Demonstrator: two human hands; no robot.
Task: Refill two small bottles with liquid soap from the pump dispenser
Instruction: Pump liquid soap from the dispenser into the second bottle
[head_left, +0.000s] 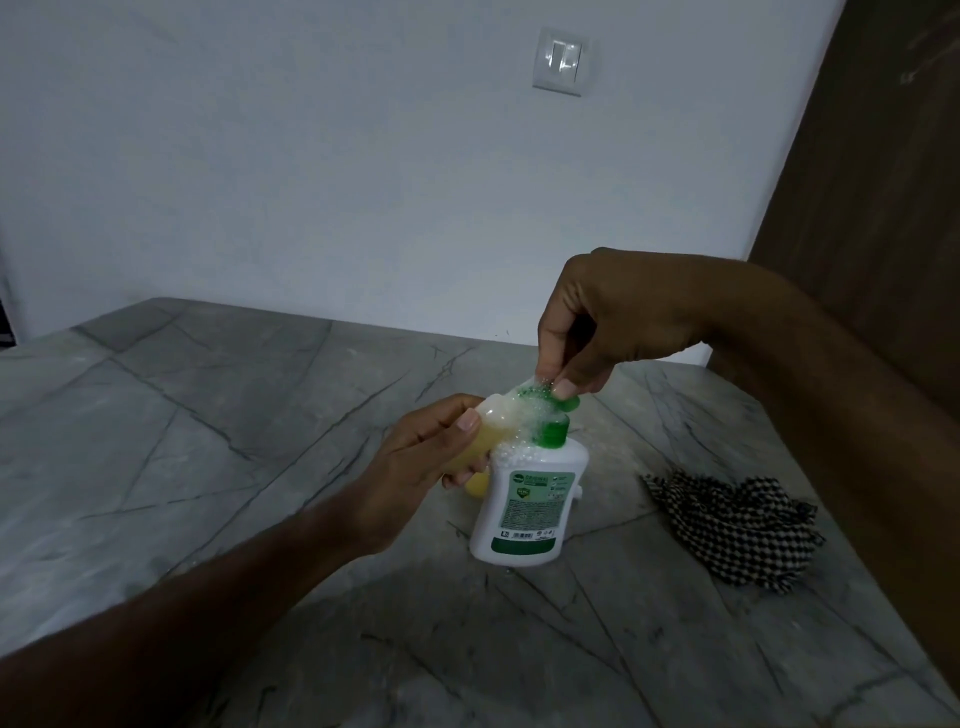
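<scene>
A white pump dispenser (527, 501) with a green pump head (556, 423) stands on the grey marble counter (260, 441). My right hand (602, 332) comes from above with its fingertips pressed on the green pump head. My left hand (415, 462) holds a small bottle (485, 415) with yellowish liquid, tilted, its mouth against the pump spout. White foam (524, 415) covers the spout, the small bottle's top and the dispenser's shoulder. A second yellowish object (477, 486) peeks out behind my left hand beside the dispenser; what it is I cannot tell.
A crumpled black-and-white checked cloth (737, 530) lies on the counter right of the dispenser. A white wall with a light switch (561, 62) rises behind the counter. A brown wooden panel (872, 182) stands at the right.
</scene>
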